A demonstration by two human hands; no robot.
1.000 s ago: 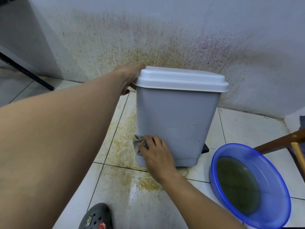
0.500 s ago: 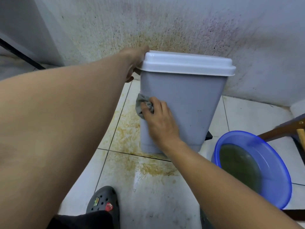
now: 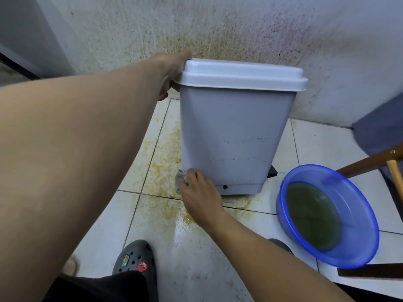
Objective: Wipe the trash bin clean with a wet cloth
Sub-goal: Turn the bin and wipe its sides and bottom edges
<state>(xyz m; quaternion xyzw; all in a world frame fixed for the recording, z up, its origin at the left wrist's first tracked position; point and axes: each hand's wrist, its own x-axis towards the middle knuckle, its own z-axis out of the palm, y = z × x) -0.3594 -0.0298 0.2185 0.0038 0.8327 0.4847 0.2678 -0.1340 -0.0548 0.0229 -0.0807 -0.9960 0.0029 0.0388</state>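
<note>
Left hand (image 3: 172, 73) had stayed where it was through the last second, clamped on the rear left corner of the lid (image 3: 242, 73), thumb on top and fingers curled under the rim, steadying the bin (image 3: 233, 131) on the stained floor (image 3: 161, 158) against the wall. What changed was lower down. The cloth (image 3: 180, 182), bunched under the curled fingers of the right hand (image 3: 200, 195), had stood at about mid-height on the bin's left front edge half a second earlier; it was now back down at the bottom left corner, pressed to the base just above the tiles, much where it had been a second ago. That read as one full stroke up and down the same edge, so this corner had been gone over twice. The wide front face to the right looked untouched by the pass: faint rows of dark specks still ran across its lower half. By that judgement the wiping was under way but far from done, with the face likely to need attention. To the right, well apart from the bin, the basin (image 3: 370, 214) held murky water for rinsing.
</note>
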